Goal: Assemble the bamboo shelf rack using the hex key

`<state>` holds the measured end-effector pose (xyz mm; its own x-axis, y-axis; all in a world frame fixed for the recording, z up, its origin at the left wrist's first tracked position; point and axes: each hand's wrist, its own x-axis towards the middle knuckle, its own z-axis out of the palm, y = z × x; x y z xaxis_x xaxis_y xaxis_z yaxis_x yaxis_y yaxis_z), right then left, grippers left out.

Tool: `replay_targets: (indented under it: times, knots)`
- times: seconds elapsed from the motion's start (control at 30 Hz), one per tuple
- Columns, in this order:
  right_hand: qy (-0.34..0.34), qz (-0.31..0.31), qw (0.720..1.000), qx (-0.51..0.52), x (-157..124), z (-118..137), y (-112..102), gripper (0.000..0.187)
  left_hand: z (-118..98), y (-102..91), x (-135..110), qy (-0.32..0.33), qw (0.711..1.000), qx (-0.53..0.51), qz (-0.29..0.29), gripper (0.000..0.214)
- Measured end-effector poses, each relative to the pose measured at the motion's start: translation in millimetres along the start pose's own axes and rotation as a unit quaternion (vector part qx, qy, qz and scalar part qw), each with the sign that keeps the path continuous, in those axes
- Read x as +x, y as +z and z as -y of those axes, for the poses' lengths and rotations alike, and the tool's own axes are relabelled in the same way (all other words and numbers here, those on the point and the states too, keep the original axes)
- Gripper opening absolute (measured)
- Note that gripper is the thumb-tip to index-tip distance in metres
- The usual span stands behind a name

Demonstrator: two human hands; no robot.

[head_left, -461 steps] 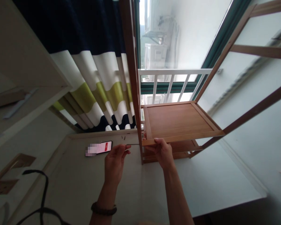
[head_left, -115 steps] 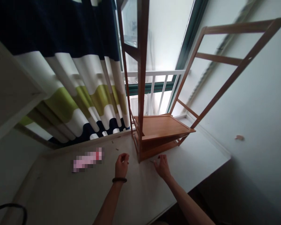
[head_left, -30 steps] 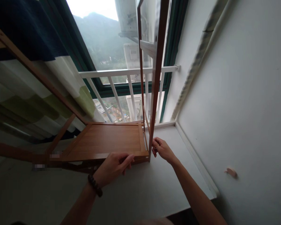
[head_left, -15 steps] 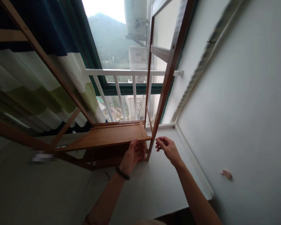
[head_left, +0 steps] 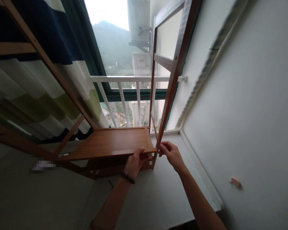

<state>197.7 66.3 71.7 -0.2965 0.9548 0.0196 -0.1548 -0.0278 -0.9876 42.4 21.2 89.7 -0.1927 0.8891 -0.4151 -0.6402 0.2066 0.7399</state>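
A wooden shelf board [head_left: 120, 139] spans the lower part of a brown wooden rack. My left hand [head_left: 135, 164] grips the board's front edge close to its right end, thumb on top and fingers beneath. Against the outer side of the rack's right front post [head_left: 167, 110], level with that board end, is my right hand [head_left: 172, 156]. Its thumb and fingertips are pinched together; whatever sits between them is too small to make out. Another board [head_left: 115, 163] shows in shadow underneath.
A small dark L-shaped hex key [head_left: 110, 184] lies on the white ledge [head_left: 144, 198]. Behind the rack stand a white railing [head_left: 122, 79] and a window. Striped curtains [head_left: 43, 99] hang at left; a white wall [head_left: 249, 95] with a small pink hook [head_left: 235, 182] rises at right.
My left hand has closed onto the board's front edge, and the board now appears more level. My right hand has come in against the post from slightly apart. The view has tilted a little.
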Motion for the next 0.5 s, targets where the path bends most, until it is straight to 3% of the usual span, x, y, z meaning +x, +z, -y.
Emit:
replay_targets:
  times: [0.4,0.5]
  knots:
    - [0.031,0.013,0.999,0.032,-6.8,2.4,-7.9,0.032,-3.0,-2.5,0.2,0.029,0.998,0.004,0.048,0.011]
    - [0.021,0.065,0.997,0.025,-9.1,5.8,-6.8,0.043,-5.2,-2.5,-0.5,0.037,0.997,0.010,0.068,0.013]
